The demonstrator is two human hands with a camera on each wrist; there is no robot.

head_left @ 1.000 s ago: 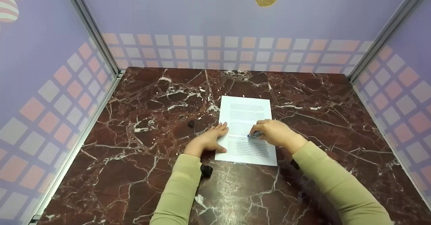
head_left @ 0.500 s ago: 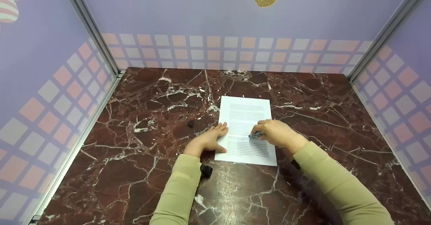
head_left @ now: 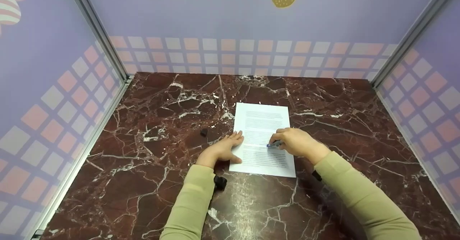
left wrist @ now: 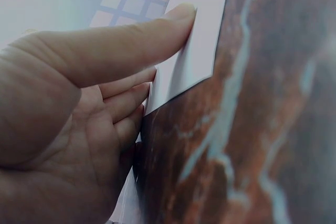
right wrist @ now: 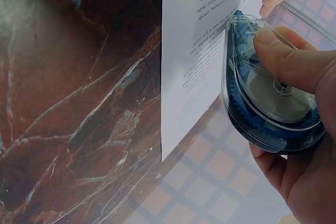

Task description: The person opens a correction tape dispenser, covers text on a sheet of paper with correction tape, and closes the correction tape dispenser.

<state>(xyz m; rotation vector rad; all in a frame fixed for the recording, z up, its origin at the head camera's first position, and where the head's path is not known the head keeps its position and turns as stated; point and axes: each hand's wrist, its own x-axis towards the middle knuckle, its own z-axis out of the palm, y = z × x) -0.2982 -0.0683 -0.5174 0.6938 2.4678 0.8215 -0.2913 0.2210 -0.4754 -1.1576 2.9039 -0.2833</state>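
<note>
A sheet of paper with printed text lies on the dark marbled table. My left hand rests on its left edge, fingers extended and thumb near the lower corner, as the left wrist view also shows. In my right hand is a clear and blue correction tape dispenser, gripped with the thumb along its side. Its blue tip is at the printed lines around the middle of the sheet. Contact at the tip is too small to make out. The right fingers partly cover the dispenser in the head view.
A small black object lies left of the paper. Purple walls with checked bands close off the back and both sides. Black wrist devices sit by the sleeves. Marbled table surface surrounds the sheet.
My right hand has shifted slightly to the right with the correction tape dispenser, its tip moving along the text. The left hand and the paper have stayed in place.
</note>
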